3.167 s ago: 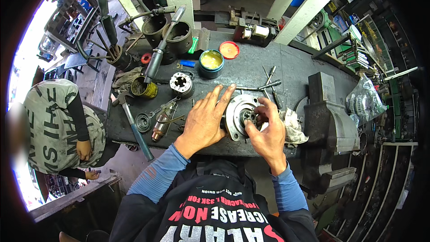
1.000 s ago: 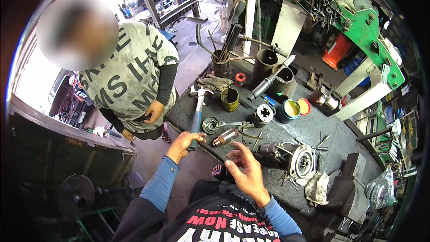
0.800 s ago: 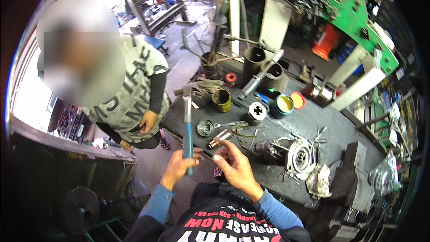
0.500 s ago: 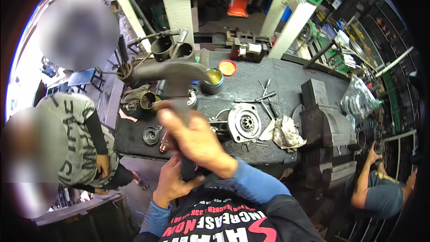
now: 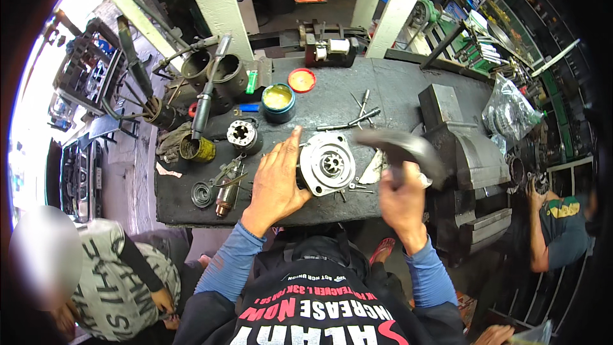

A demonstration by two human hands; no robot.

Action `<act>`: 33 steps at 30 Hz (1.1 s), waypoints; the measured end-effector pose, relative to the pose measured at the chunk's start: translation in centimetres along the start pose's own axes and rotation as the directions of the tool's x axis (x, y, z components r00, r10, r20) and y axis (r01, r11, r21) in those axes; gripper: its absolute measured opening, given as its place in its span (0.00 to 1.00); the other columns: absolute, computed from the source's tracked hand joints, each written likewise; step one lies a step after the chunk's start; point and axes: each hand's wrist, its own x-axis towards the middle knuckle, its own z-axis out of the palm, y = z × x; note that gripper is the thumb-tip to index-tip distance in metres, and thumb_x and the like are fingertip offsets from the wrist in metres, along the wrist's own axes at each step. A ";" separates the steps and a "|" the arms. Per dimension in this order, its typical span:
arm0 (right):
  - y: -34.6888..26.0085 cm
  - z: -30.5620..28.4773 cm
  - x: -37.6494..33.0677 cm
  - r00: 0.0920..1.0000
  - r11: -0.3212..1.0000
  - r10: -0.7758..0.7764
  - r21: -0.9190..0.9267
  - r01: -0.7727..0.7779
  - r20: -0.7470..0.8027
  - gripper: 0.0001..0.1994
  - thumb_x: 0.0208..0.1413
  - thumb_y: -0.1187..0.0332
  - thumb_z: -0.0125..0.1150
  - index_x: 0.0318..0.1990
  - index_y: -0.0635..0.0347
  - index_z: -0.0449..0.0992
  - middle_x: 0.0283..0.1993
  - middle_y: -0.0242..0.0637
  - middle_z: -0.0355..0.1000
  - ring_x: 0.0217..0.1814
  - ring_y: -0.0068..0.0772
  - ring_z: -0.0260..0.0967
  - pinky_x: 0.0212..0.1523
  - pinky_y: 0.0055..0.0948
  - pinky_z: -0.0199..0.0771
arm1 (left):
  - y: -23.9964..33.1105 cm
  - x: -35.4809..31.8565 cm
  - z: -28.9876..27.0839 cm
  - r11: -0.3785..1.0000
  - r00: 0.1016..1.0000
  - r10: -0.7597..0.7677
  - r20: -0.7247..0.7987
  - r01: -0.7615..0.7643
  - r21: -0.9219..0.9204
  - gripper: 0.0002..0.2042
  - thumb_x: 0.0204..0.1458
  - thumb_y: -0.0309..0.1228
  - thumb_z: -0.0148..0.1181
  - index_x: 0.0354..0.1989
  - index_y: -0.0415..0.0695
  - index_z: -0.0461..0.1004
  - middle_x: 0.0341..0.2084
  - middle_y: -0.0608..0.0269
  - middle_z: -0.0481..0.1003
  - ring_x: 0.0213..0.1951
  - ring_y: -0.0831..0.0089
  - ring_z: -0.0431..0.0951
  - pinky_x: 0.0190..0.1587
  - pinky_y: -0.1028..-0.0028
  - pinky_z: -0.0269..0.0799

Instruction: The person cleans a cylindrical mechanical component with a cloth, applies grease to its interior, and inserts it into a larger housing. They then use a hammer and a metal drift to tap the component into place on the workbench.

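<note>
left hand: the left hand (image 5: pixel 278 179) lies along the left side of the metal housing — fingers straight, thumb spread apart from them.
right hand: the right hand (image 5: pixel 402 207) is clamped round the handle of the hammer (image 5: pixel 412 149), its head raised and blurred.
housing: the metal housing (image 5: pixel 327 165) sits near the front edge of the bench (image 5: pixel 396 99), between the hands, its round flange facing up and a small toothed gear at the centre.
right of it: a crumpled rag (image 5: pixel 372 169), partly behind the hammer, then the big vice (image 5: pixel 463 160).
left of it: a slotted round part (image 5: pixel 244 134), an armature (image 5: pixel 228 195) and a yellow can (image 5: pixel 198 147).
behind: a blue tub (image 5: pixel 279 105) of yellow grease, a red lid (image 5: pixel 301 80) just beside it — and a long-handled tool (image 5: pixel 349 121).
people: a co-worker in a grey patterned shirt (image 5: pixel 121 281) at lower left.
</note>
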 end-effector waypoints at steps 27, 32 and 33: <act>9.8 10.8 18.3 0.992 0.936 0.106 -0.343 -0.075 0.072 0.33 0.56 0.73 0.60 0.71 0.60 0.62 0.44 0.57 0.82 0.45 0.64 0.82 0.49 0.60 0.79 | 2.3 -2.6 -3.1 0.835 0.933 -0.335 -0.134 0.228 -0.502 0.45 0.43 0.16 0.60 0.77 0.33 0.57 0.72 0.44 0.67 0.76 0.50 0.62 0.79 0.58 0.52; 13.4 12.9 20.4 0.979 0.884 -0.204 -0.432 0.180 -0.011 0.29 0.55 0.74 0.64 0.67 0.57 0.72 0.51 0.46 0.78 0.56 0.52 0.74 0.57 0.48 0.71 | 5.6 -3.3 -5.1 0.042 0.907 -0.407 0.107 0.136 -0.990 0.34 0.58 0.21 0.56 0.75 0.30 0.58 0.72 0.38 0.65 0.74 0.48 0.66 0.73 0.55 0.64; 12.7 12.1 19.3 0.968 0.904 -0.241 -0.377 0.199 -0.067 0.29 0.55 0.73 0.65 0.67 0.57 0.71 0.53 0.47 0.77 0.56 0.52 0.74 0.56 0.48 0.71 | 6.1 -3.1 -4.8 -0.090 0.917 -0.360 0.171 0.148 -0.985 0.34 0.60 0.24 0.56 0.76 0.30 0.57 0.72 0.37 0.64 0.74 0.46 0.66 0.73 0.54 0.65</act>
